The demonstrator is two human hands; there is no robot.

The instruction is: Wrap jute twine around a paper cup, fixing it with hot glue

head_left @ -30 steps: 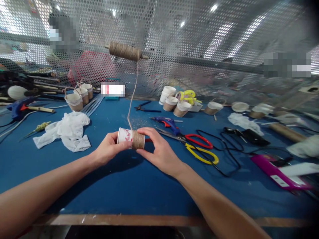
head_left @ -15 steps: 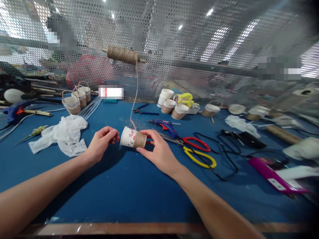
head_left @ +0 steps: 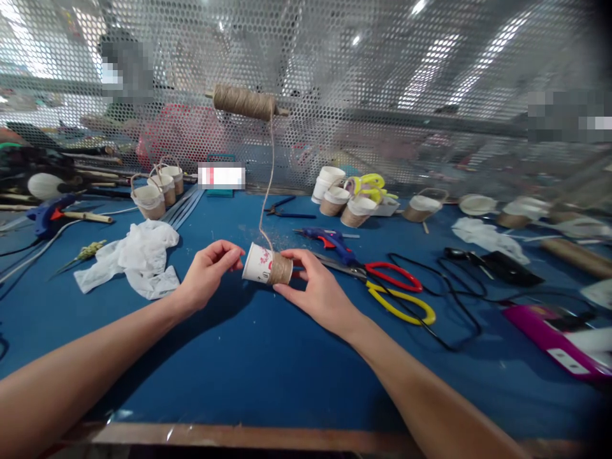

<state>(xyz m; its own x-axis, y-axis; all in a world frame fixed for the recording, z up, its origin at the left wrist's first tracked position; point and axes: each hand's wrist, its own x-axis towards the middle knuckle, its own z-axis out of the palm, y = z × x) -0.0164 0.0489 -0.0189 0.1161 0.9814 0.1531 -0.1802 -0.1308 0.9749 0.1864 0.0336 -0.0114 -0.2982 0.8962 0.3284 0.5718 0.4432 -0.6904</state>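
My right hand (head_left: 318, 290) grips a paper cup (head_left: 258, 262) by its base end, thumb below and fingers above. The cup lies tilted on its side above the table, its mouth toward the left. Jute twine (head_left: 280, 269) is wound around its lower half, and a red print shows on the bare white part. From the winding, a strand of twine (head_left: 266, 204) runs up to a spool (head_left: 243, 102) on a rod at the mesh. Just left of the cup's rim is my left hand (head_left: 213, 271), thumb and fingertips pinched together; anything between them is hidden.
Right of the cup lie a blue glue gun (head_left: 329, 242) and scissors (head_left: 396, 293) with red and yellow handles. Pliers (head_left: 287, 209) rest behind. Twine-wrapped cups (head_left: 149, 201) stand at the back left, behind a crumpled white cloth (head_left: 136, 258). A purple power strip (head_left: 549, 338) sits far right.
The whole scene has shifted a little to the right in view. My right hand still holds the cup in much the same pose, and my left hand stays pinched beside the rim.
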